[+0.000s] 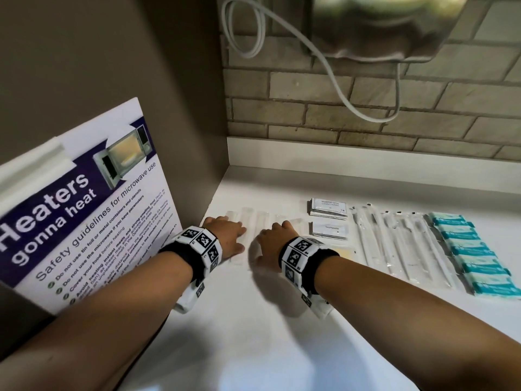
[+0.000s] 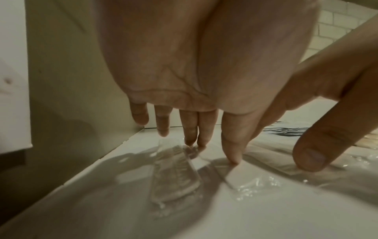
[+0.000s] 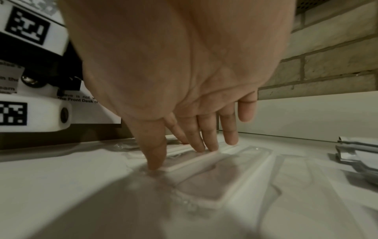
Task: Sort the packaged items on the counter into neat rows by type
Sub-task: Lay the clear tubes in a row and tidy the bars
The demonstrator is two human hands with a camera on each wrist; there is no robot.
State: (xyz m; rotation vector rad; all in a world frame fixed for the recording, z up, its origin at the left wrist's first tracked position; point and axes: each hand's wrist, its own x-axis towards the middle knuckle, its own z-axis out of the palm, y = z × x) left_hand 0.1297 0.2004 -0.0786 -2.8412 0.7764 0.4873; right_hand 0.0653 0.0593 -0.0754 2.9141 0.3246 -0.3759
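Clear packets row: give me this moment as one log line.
left hand: flat, presses clear packets | right hand: flat, fingertips on same row | toothbrushes, teal packs: lined up | counter

Toothbrush packets [image 1: 394, 244] lie between sachet stacks [image 1: 328, 210] left and boxes [image 1: 473, 255] right

**Hotel / guest-lodging pantry nook**

Looks like a hotel or hostel service corner w/ a shared microwave. Evidence: poster [image 1: 84, 210] propped at left reads "Heaters gonna heat – Safety guidelines for microwave use", mentions Operations team; right wrist view shows "Front Desk" in its text. White tabletop [image 1: 253, 334] carries guest amenities: shampoo w/ conditioner sachets [image 1: 328, 208], toothpaste sachet [image 1: 330, 230], wrapped toothbrushes [image 1: 400, 244], teal soap packs [image 1: 473, 258]. Brick-tile wall [image 1: 366, 108], appliance cord [image 1: 332, 66] hanging behind.
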